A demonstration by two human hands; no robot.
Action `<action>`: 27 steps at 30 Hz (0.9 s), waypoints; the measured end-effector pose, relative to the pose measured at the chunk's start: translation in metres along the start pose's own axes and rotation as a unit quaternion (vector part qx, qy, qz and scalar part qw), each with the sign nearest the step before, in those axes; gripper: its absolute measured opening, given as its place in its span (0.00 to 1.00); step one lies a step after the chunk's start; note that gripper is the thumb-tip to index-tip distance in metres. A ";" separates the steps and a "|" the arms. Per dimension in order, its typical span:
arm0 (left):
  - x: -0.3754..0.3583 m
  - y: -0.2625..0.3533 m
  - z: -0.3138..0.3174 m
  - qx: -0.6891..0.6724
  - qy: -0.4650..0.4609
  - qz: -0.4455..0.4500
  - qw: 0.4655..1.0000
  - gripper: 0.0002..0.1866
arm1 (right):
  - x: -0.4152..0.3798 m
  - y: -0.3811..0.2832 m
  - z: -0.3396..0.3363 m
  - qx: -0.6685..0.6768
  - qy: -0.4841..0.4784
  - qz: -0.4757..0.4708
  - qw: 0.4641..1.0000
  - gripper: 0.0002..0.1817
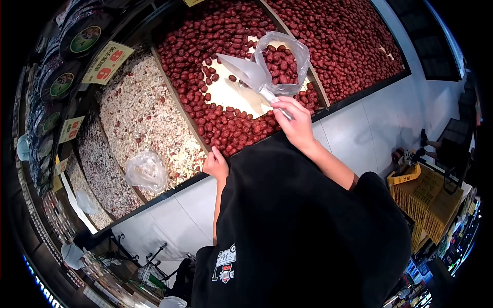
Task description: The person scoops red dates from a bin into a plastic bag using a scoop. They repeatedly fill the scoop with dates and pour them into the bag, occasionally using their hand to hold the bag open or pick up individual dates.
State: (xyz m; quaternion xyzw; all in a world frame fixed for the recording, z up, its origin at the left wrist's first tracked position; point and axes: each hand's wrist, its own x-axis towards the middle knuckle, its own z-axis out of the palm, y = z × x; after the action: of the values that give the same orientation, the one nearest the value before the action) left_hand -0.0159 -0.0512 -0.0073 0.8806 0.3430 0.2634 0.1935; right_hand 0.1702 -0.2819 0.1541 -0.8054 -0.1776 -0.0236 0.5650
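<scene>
My right hand [295,123] is closed around the handle of a pale plastic scoop [246,71], whose blade looks empty. The scoop overlaps a clear plastic bag [300,49] that stands open with red dates [280,64] inside. Under them, a pale bin bottom [231,97] shows through a gap in the loose red dates [231,131]. My left hand [215,165] is curled at the front edge of the bin, by the end of a divider [179,102]. Its fingers are partly hidden.
Another bin of red dates [339,41] lies to the right. On the left are mixed-grain bins [138,108], with a crumpled plastic bag [146,171] on one. Price signs [108,62] stand behind. A shopping cart [151,274] and stacked cartons [431,200] are on the floor.
</scene>
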 end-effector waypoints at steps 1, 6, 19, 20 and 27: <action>0.000 -0.001 0.001 0.004 -0.003 -0.001 1.000 0.25 | 0.001 0.008 0.009 -0.027 -0.023 -0.011 0.999 0.08; 0.001 0.000 -0.001 0.014 0.005 0.005 1.000 0.22 | 0.008 0.026 0.036 -0.110 -0.066 -0.005 0.992 0.08; 0.002 0.003 -0.003 -0.009 0.018 0.014 1.000 0.25 | 0.009 0.041 0.049 -0.045 -0.127 0.152 0.979 0.08; 0.002 0.002 -0.003 -0.007 0.016 0.014 1.000 0.25 | 0.008 0.042 0.050 -0.049 -0.117 0.126 0.984 0.08; 0.001 -0.001 -0.001 -0.007 0.007 0.012 1.000 0.25 | 0.008 0.033 0.046 -0.138 -0.069 0.011 0.988 0.07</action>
State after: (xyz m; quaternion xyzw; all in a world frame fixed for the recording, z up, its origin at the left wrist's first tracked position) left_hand -0.0165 -0.0499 -0.0067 0.8815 0.3321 0.2743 0.1937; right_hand 0.1806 -0.2473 0.1092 -0.8770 -0.2026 0.0136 0.4355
